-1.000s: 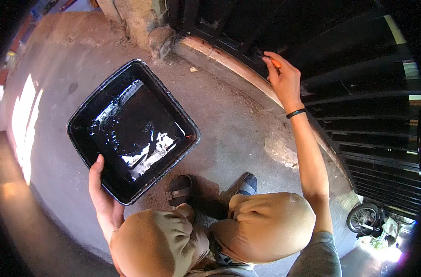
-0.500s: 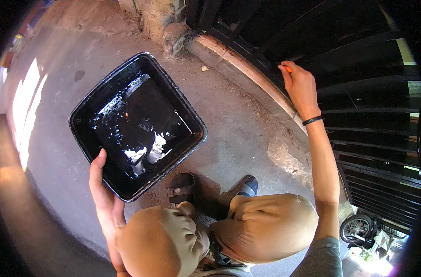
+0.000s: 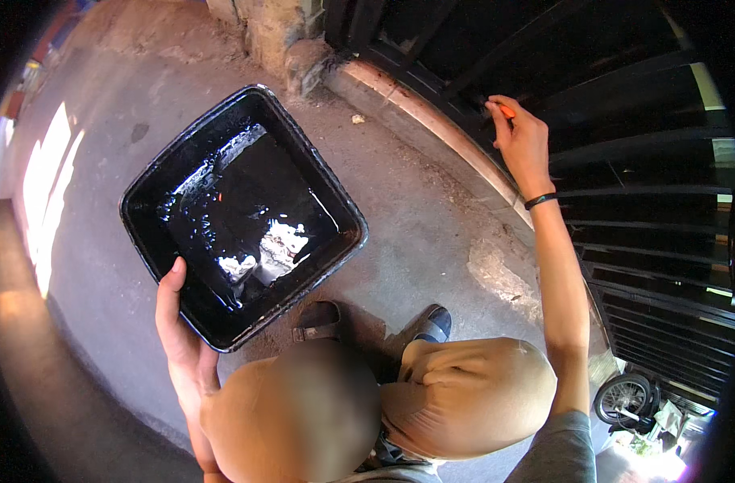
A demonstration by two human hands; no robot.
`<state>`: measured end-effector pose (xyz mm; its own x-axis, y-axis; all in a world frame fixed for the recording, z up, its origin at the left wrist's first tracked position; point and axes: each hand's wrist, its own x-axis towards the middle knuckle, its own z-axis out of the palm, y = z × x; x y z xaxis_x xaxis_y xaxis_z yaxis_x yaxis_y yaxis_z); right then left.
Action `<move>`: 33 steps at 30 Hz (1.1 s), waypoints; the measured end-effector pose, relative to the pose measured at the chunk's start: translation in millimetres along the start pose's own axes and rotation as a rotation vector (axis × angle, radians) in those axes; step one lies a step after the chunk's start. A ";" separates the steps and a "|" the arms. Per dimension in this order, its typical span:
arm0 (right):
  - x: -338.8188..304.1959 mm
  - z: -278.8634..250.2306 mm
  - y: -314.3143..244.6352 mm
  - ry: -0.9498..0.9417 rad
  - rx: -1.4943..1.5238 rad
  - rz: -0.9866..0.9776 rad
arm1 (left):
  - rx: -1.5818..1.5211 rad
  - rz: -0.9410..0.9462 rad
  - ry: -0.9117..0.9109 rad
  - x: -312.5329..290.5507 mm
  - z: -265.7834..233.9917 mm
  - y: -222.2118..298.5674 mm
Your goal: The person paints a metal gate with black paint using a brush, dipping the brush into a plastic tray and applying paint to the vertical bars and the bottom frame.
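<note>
My left hand (image 3: 182, 330) holds a square black tray (image 3: 295, 291) by its near left corner, thumb over the rim and the other fingers mostly hidden beneath. Glossy black liquid, looking like paint, (image 3: 250, 181) lies in the tray and mirrors bright patches. Off to the right, my right hand (image 3: 525, 145) is closed around a thin orange-handled brush (image 3: 506, 111). Its far end is lost against the dark metal gate (image 3: 625, 161), so I cannot tell whether it touches the bars.
Both knees (image 3: 472, 394) are bent below the tray, with sandalled feet (image 3: 323, 318) on the concrete floor (image 3: 399, 209). A raised ledge (image 3: 432, 121) runs along the gate's foot. A stained pillar base (image 3: 303, 64) stands ahead; a motorbike wheel (image 3: 623, 400) shows at lower right.
My right hand has shifted slightly up and left, and more of the orange handle shows. The tray has tilted a little, and the bright reflections in the liquid have changed shape.
</note>
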<state>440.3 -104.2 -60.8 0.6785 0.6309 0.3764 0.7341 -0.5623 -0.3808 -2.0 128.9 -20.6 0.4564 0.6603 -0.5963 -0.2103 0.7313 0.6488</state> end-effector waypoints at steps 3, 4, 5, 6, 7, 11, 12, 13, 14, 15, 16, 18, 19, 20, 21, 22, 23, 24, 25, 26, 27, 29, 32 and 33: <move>1.2 -3.9 3.0 -0.023 -0.106 -0.100 | 0.006 0.015 -0.030 3.5 -2.6 -1.3; 3.1 -7.5 0.8 -0.040 -0.140 -0.122 | 0.005 0.015 -0.024 3.5 -2.5 -1.6; 6.1 -10.2 -1.3 -0.058 -0.180 -0.145 | 0.004 0.015 -0.017 3.5 -2.1 -1.9; 10.3 -12.2 -3.7 -0.077 -0.221 -0.167 | 0.002 0.014 -0.012 3.5 -1.7 -2.2; 13.2 -14.0 -7.1 -0.095 -0.263 -0.189 | -0.008 0.009 -0.019 3.8 -2.5 -2.2; 12.2 -19.7 -25.2 -0.097 -0.440 -0.215 | -0.041 -0.004 -0.029 2.9 -5.1 -1.0; 13.8 -27.2 -29.1 -0.098 -0.475 -0.222 | -0.047 -0.006 -0.026 2.1 -4.9 -0.2; 13.9 -33.7 -33.8 -0.104 -0.506 -0.230 | -0.041 -0.002 -0.021 1.3 -5.4 0.9; 16.5 -39.4 -31.1 -0.065 -0.494 -0.264 | -0.029 0.001 -0.007 2.3 1.0 -0.1; 20.2 -43.8 -23.6 -0.050 -0.411 -0.292 | -0.016 0.004 0.008 3.9 6.8 -0.7; 22.3 -52.0 -24.6 -0.027 -0.343 -0.323 | -0.014 -0.003 0.007 5.3 6.7 -0.7; 25.0 -56.3 -34.8 -0.108 -0.231 -0.203 | -0.008 -0.013 0.006 7.4 5.3 -0.7; 27.6 -52.3 -35.3 -0.171 -0.179 -0.137 | -0.012 -0.003 0.020 8.2 2.7 -2.5; 31.1 -47.3 -35.3 -0.234 -0.127 -0.071 | -0.008 0.003 0.022 7.3 0.9 -3.1; 34.9 -47.8 -27.6 -0.235 -0.156 -0.134 | -0.014 -0.005 0.004 8.8 3.7 -4.5; 38.0 -43.0 -22.9 -0.267 -0.160 -0.125 | -0.012 0.001 -0.003 9.0 4.8 -4.5; 40.7 -39.0 -19.6 -0.300 -0.164 -0.117 | -0.013 0.004 -0.016 10.0 4.9 -4.5; 43.6 -36.0 -17.0 -0.334 -0.168 -0.108 | -0.014 0.007 -0.028 11.3 4.6 -4.7; 47.1 -33.1 -14.1 -0.387 -0.224 -0.075 | -0.015 0.011 -0.034 11.5 4.1 -5.2; 50.1 -33.1 -11.9 -0.403 -0.246 -0.087 | -0.015 0.002 -0.029 11.4 3.9 -5.2; 53.2 -34.5 -10.3 -0.420 -0.270 -0.098 | -0.017 -0.007 -0.024 11.2 4.2 -4.6; 59.0 -37.2 -8.2 -0.448 -0.327 -0.175 | -0.012 -0.012 0.001 8.6 5.6 -3.1; 69.8 -48.2 -17.0 -0.482 -0.419 -0.308 | 0.000 -0.005 0.044 5.6 8.5 -1.6; 72.4 -52.8 -27.5 -0.496 -0.436 -0.314 | 0.006 -0.001 0.053 5.0 8.1 -0.5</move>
<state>470.8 -71.2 21.5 0.4171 0.9073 -0.0533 0.9067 -0.4114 0.0926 7.4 130.5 -20.1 0.4099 0.6679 -0.6212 -0.2050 0.7311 0.6508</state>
